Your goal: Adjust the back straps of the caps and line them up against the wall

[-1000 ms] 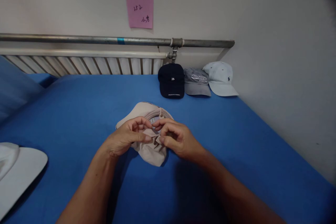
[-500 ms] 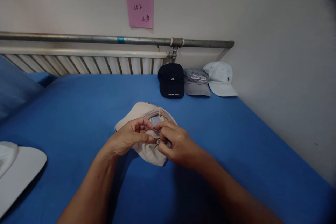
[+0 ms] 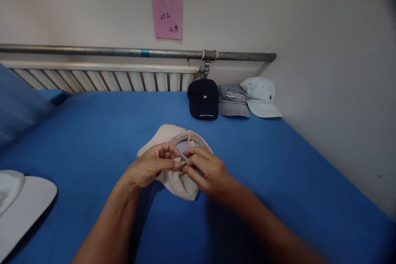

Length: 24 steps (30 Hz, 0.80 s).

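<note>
A cream baseball cap (image 3: 182, 187) lies on its side on the blue surface, its brim toward the upper left and its inside facing me. My left hand (image 3: 150, 167) pinches the back strap of the cap between thumb and fingers. From the other side, my right hand (image 3: 212, 171) grips the same strap close to a small dark metal buckle (image 3: 185, 165). The fingertips of both hands nearly meet there and partly cover the buckle. Inside the cap a pale lining with small print shows behind my fingers.
Along the back stand a black cap (image 3: 203, 101), a grey cap (image 3: 232, 101) and a pale blue cap (image 3: 261, 97). At the left edge lies a white cap (image 3: 34, 198). A radiator (image 3: 123, 80) and metal pipe (image 3: 108, 52) run behind the blue surface (image 3: 102, 132).
My right fingers have shifted slightly at the strap, with the index fingertip now apart from my left fingers. The whole view has moved a little, so everything sits lower.
</note>
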### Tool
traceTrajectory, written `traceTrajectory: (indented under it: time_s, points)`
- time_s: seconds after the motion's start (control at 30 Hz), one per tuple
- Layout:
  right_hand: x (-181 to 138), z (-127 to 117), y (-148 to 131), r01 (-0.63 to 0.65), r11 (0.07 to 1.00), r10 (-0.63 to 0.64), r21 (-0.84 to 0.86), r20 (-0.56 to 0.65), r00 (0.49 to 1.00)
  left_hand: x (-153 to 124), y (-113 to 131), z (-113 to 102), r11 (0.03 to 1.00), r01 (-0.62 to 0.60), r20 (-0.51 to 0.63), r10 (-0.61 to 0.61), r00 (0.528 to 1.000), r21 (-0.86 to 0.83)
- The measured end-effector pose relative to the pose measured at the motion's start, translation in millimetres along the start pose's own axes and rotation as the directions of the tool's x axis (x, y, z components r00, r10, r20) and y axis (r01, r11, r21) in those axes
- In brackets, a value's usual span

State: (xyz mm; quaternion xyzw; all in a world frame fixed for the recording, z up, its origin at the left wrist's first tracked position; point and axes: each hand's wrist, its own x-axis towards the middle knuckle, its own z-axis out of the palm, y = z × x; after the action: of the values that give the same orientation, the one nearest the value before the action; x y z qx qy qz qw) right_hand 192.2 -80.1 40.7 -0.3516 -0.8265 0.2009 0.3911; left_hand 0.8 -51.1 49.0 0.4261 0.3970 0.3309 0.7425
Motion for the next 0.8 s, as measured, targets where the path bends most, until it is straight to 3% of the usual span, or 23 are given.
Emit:
traceTrajectory:
  time_s: [0.27, 0.4, 0.63, 0.73, 0.8]
  points:
    - [3, -3, 6, 0.024, 0.999, -0.023, 0.034, -0.028, 0.999, 1, 3, 7, 0.999, -0.027, -0.097, 0.023, 0.995, -0.039]
    - [9, -6, 2, -0.004, 1.000, 0.004, 0.003, 0.042, 0.999, 4, 0, 6, 0.990, -0.103, -0.127, 0.091, 0.988, -0.097]
    - [11, -7, 11, -0.062, 0.998, 0.061, 0.003, 0.192, 0.980, 9, -4, 9, 0.987, -0.078, -0.119, 0.062, 0.991, -0.141]
    - [6, -3, 27, -0.054, 0.998, 0.049, 0.031, 0.146, 0.988, 11, -4, 11, 0.986, -0.086, -0.124, 0.068, 0.990, -0.141]
    - [2, 4, 38, -0.046, 0.998, 0.045, 0.048, 0.034, 0.998, 13, -5, 11, 0.984, -0.102, -0.133, 0.083, 0.988, -0.146]
